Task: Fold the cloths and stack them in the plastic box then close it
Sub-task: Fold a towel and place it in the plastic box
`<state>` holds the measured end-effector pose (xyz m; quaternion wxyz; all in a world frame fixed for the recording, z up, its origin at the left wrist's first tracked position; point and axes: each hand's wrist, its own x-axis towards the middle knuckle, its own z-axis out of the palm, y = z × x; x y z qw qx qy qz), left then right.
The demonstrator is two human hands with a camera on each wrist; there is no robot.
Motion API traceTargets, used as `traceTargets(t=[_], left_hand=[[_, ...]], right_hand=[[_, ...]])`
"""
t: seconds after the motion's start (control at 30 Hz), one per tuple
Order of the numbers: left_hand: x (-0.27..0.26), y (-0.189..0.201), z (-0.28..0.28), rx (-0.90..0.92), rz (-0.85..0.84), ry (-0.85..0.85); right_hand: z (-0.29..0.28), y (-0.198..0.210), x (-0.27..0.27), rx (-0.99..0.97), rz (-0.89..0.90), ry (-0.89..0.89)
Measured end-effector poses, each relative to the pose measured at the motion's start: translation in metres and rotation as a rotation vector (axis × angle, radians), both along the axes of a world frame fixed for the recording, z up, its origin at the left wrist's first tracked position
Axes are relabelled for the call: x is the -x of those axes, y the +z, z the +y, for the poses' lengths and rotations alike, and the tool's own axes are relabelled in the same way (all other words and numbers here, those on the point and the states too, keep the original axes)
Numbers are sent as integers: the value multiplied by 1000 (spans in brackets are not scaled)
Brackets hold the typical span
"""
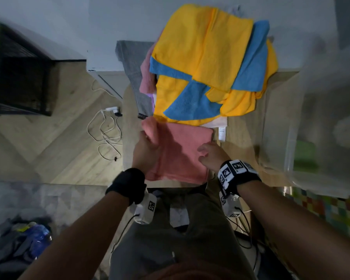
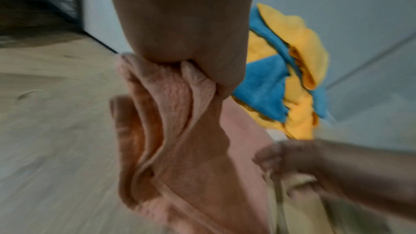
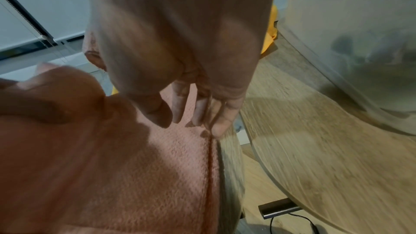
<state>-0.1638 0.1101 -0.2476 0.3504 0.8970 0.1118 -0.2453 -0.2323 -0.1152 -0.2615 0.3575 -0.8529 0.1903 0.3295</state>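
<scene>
A pink cloth [image 1: 182,150] lies on the wooden table [image 1: 242,134] in front of me. My left hand [image 1: 148,144] grips its bunched left edge [image 2: 166,99] and lifts it off the table. My right hand [image 1: 210,156] hovers over the cloth's right edge with fingers [image 3: 198,108] straight and holds nothing. Behind the pink cloth sits a pile of yellow cloths [image 1: 206,49] and blue cloths [image 1: 192,102]. The clear plastic box [image 1: 321,122] stands open at the right with a green cloth [image 1: 305,156] inside.
A grey cloth [image 1: 133,69] and another pink one [image 1: 147,79] lie at the pile's left. White cables [image 1: 105,130] trail on the floor left of the table. A dark cage-like crate [image 1: 20,71] stands at far left.
</scene>
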Motion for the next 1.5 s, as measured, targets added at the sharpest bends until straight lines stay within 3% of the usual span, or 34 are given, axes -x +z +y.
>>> traceTargets(t=[0.2,0.33,0.4,0.5,0.53,0.6,0.67,0.73,0.9,0.97,1.1,1.2,1.37,1.5], left_hand=[[27,19,-73,163,-37,-337],[39,22,-112,257,15,-414],[38,13,-110,196,-69,-420],[28,-12,-95,-111,-260,-314],[22,-20,-90,-240,-238,-278],[9,-29,-80,-380,15,-278],[-1,-36,-69,-184,289,-258],[-4,-32,-63,101,317,-166],[-3,15,-79,385,146,-291],[-14,44,-87,447,123,-329],[-46,109,-113,572,114,-463],[-62,159,-141,682,122,-575],[-71,216,-205,701,69,-783],[-62,233,-270,558,113,-853]], right_hand=[[-16,16,-7,49,65,-204],[-26,16,-6,33,161,-319],[-29,16,-6,45,168,-349],[-30,12,-6,8,121,-398],[-29,11,-7,-1,110,-413],[-26,3,-11,-41,141,-424],[-20,-4,-15,-101,176,-415],[-16,-13,-15,-181,148,-438],[-18,15,-10,-331,63,-615],[-26,40,-12,-404,-86,-743],[-48,110,-23,-240,-425,-644],[-71,171,-27,-160,-531,-636],[-123,240,-17,-252,-604,-756],[-181,264,7,-160,-562,-858]])
